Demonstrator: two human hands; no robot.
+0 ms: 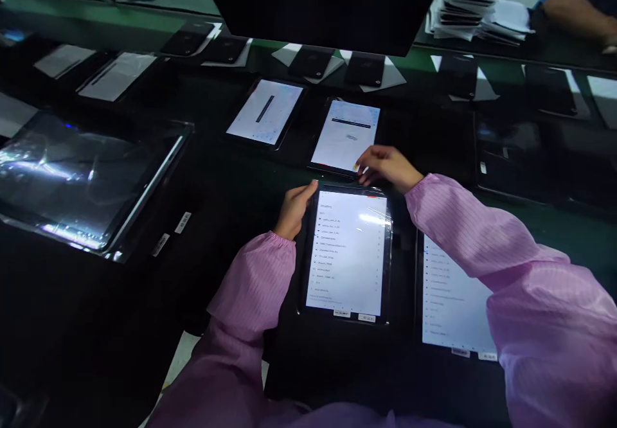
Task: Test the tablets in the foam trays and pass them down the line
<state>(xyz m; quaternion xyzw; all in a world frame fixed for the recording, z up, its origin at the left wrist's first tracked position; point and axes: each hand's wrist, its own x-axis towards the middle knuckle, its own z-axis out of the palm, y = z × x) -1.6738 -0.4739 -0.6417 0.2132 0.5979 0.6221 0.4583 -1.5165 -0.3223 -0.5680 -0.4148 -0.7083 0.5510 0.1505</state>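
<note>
L hand (295, 209) grips list-screen tablet (344, 254), ctr of frame, by top-L corner; R hand (388, 166) at upper tablet (343, 135), lower-R corner, can't tell if gripping. Best: L steady, R light.

left grip (294, 211): at list-screen tablet (346, 254), upper-left edge | right grip (388, 166): at rear tablet (343, 139), lower-right corner

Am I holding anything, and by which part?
Left hand seems to hold the center tablet by its upper left corner. Right hand is at the lower right corner of the tablet beyond; grip unclear.
</note>
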